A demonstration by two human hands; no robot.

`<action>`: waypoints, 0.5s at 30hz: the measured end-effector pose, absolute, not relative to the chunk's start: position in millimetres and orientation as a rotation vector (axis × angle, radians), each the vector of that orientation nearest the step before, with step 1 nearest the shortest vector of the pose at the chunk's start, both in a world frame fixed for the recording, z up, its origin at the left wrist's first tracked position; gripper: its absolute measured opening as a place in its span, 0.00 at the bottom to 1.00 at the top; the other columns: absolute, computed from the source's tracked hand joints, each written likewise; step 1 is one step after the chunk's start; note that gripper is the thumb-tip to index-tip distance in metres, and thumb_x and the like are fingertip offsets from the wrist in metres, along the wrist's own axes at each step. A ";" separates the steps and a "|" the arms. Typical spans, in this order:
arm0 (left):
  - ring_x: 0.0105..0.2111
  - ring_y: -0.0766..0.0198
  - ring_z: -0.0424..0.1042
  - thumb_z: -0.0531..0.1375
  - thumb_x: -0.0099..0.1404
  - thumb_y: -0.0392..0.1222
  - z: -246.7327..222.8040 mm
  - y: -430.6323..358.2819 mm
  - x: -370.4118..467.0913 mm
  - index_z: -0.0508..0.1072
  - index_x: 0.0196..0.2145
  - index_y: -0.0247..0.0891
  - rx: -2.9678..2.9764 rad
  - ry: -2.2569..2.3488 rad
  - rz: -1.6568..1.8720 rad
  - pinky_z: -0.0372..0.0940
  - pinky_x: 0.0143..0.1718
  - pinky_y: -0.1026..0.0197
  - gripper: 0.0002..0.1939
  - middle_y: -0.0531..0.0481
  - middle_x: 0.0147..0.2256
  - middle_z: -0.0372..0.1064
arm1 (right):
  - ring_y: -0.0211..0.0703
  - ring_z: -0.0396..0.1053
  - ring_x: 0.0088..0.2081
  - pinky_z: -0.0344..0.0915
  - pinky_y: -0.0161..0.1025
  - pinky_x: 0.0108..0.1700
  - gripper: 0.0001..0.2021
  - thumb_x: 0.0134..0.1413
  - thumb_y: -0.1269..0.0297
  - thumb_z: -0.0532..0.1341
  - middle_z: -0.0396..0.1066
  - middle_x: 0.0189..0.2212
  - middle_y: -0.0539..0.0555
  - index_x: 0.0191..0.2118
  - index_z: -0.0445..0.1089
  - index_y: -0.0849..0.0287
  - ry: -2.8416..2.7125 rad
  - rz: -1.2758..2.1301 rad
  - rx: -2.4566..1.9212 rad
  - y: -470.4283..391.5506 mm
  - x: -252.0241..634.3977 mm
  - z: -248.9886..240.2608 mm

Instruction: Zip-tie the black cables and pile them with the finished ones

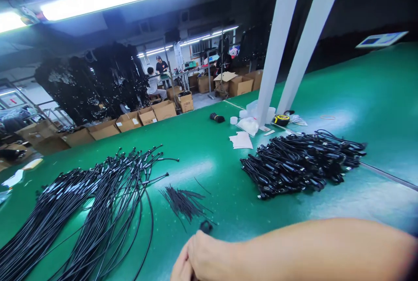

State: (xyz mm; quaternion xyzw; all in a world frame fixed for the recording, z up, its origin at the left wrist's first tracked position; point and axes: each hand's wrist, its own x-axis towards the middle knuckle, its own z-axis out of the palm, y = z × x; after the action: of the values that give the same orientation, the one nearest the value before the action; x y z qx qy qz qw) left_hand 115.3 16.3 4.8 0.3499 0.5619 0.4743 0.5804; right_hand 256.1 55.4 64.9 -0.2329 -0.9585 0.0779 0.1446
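Observation:
At the bottom middle, my right hand (209, 252) is closed round a black cable (206, 227), whose looped end pokes out above the knuckles. Pressed against it on the left is my left hand (181, 267), seen only in part, with its fingers closed at the same cable; most of the cable is hidden by the hands. Just beyond them lies a loose pile of short black ties (183, 202). Long black cables (98, 211) are spread out to the left, their connector ends pointing away. On the right is a heap of coiled black cables (300, 163).
Two white posts (274, 46) rise from the green table (202, 172). By their base are a yellow tape measure (281, 119), a white plastic bag (248, 125), paper scraps (241, 140) and a small black bundle (217, 118). Cardboard boxes (163, 109) and people (161, 65) are beyond.

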 end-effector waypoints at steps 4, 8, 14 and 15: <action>0.35 0.61 0.71 0.63 0.54 0.55 3.2 37.9 120.8 0.79 0.38 0.43 0.657 1.348 1.406 0.63 0.40 0.64 0.18 0.51 0.32 0.77 | 0.43 0.66 0.26 0.61 0.38 0.28 0.08 0.53 0.70 0.54 0.69 0.24 0.56 0.27 0.68 0.63 -2.528 0.506 -1.031 78.4 242.3 70.9; 0.52 0.52 0.63 0.67 0.46 0.59 13.5 43.8 120.1 0.80 0.34 0.42 0.802 1.337 1.539 0.56 0.53 0.61 0.22 0.46 0.46 0.71 | 0.34 0.58 0.21 0.56 0.31 0.24 0.13 0.55 0.73 0.46 0.59 0.19 0.48 0.25 0.63 0.61 -2.222 0.899 -1.179 76.1 243.6 69.0; 0.27 0.60 0.62 0.58 0.58 0.58 39.3 25.1 112.5 0.81 0.22 0.43 1.473 1.288 1.274 0.59 0.33 0.59 0.20 0.49 0.26 0.59 | 0.34 0.50 0.20 0.51 0.31 0.24 0.12 0.54 0.65 0.48 0.49 0.17 0.44 0.21 0.55 0.57 -1.908 1.239 -1.170 69.1 269.0 70.6; 0.27 0.60 0.61 0.57 0.59 0.57 42.5 23.7 113.7 0.81 0.23 0.44 1.492 1.300 1.229 0.58 0.32 0.59 0.20 0.49 0.25 0.59 | 0.36 0.53 0.22 0.52 0.32 0.27 0.12 0.53 0.64 0.49 0.52 0.18 0.46 0.20 0.54 0.57 -1.887 1.225 -1.164 67.0 270.8 73.6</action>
State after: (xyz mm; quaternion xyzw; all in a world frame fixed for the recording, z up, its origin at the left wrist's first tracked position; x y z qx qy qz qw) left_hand 113.7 23.7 42.5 0.5883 0.5129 0.4846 0.3951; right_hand 270.8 67.0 73.6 -0.4385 -0.7107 0.4613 0.2998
